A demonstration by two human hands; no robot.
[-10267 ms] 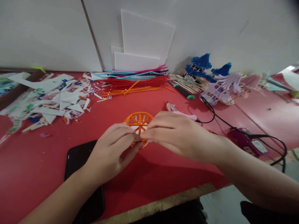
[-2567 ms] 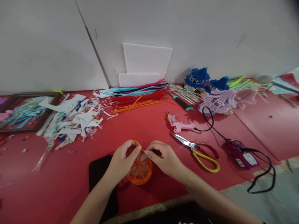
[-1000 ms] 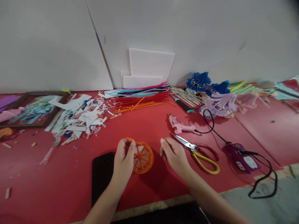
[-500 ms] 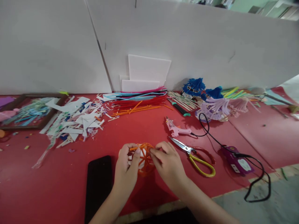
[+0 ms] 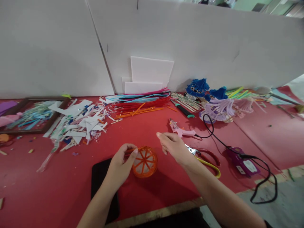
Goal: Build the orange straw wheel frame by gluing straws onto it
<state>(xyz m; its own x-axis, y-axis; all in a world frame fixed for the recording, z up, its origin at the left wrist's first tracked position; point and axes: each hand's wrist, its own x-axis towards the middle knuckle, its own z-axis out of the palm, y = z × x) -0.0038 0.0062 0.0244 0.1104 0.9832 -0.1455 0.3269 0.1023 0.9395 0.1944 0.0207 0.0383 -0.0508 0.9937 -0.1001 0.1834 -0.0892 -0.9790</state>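
Note:
An orange wheel-shaped piece (image 5: 144,162), with a round rim, several spokes and a pale disc behind them, is held above the red table. My left hand (image 5: 122,161) pinches its left edge between thumb and fingers, along with a short orange strip (image 5: 129,152). My right hand (image 5: 172,146) is in the air to the right, apart from the piece. Its fingers are loosely bent, with nothing visible in them. Scissors (image 5: 205,158) with red and yellow handles lie partly behind my right wrist. Just beyond that hand is a pink glue gun (image 5: 181,130).
A black phone (image 5: 102,171) lies under my left forearm. Coloured strips (image 5: 142,103) and a green-handled cutter (image 5: 184,110) lie at the back. White scraps (image 5: 80,123) and a brown frame (image 5: 45,125) are on the left; a purple power block (image 5: 243,163) with a cord is on the right.
My right hand has let go of the orange piece and moved up and right. The piece now shows its spoked face more fully, still in my left hand.

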